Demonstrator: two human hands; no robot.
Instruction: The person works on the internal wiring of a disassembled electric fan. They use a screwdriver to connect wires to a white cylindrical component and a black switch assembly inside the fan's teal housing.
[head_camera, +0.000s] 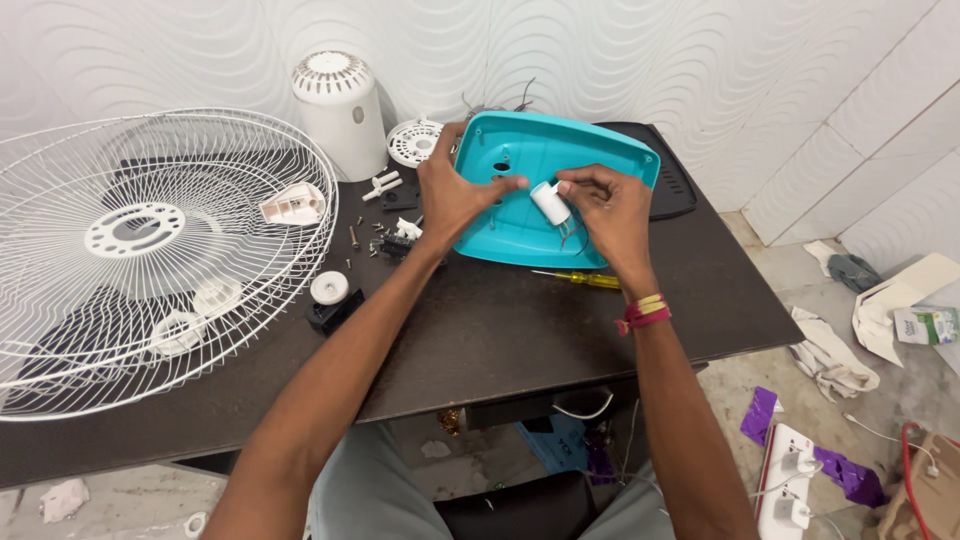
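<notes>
The left hand (452, 192) grips the rim of the turquoise fan base cover (590, 150), tilted on the dark table (520, 330). The right hand (610, 208) pinches a small white cylindrical capacitor (549, 203) just above it. A yellow-handled screwdriver (585, 279) lies beside the cover.

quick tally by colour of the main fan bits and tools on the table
White: 4 – wire fan guard, motor cover, round vent disc, small cylinder in the right hand
Teal: 1 – base cover under the left hand
Yellow: 1 – screwdriver
Total: 6
</notes>
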